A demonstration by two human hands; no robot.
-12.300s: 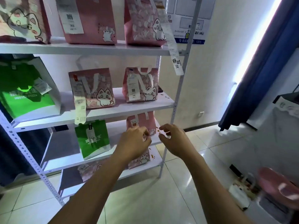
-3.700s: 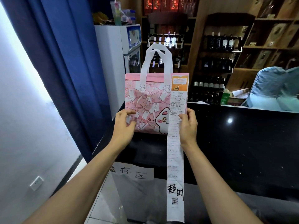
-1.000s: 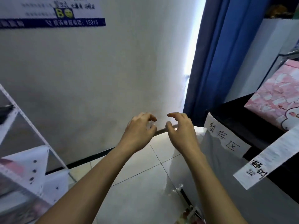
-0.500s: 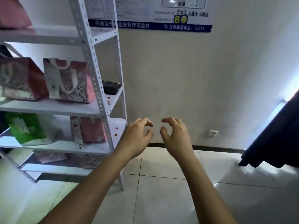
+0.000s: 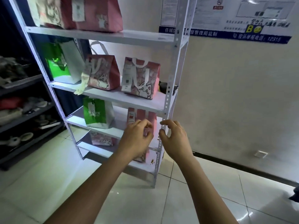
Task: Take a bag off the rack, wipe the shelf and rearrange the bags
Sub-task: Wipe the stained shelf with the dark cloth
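both hands are back in front of the rack [image 5: 168, 97] now, and the pink bag they were holding a few seconds ago is gone from them; it cannot be seen here. half a second ago the rack stood off to the left, and now it fills the middle of the view.

the left hand [image 5: 137, 139] and the right hand [image 5: 174, 138] are both up near the third shelf [image 5: 113, 130], close side by side. the fingers are loosely curled and hold nothing. the left hand is in front of a pink bag [image 5: 142, 117] on that shelf; if it touches the bag cannot be told. the right hand is just by the front post [image 5: 163, 126].

what could go wrong: no cloth is seen in either hand, so wiping cannot start yet. the black thing [image 5: 161, 86] at the back of the second shelf may be a cloth, but that is a guess. reaching for it past the cat bag [image 5: 140, 80] could knock that bag over. the long paper slip [image 5: 82, 84] hanging off the shelf edge could catch and tear.

counting: two green bags [image 5: 58, 65], and six pink bags, though the top ones are blurry. four shelves show fully, with one more at the bottom.
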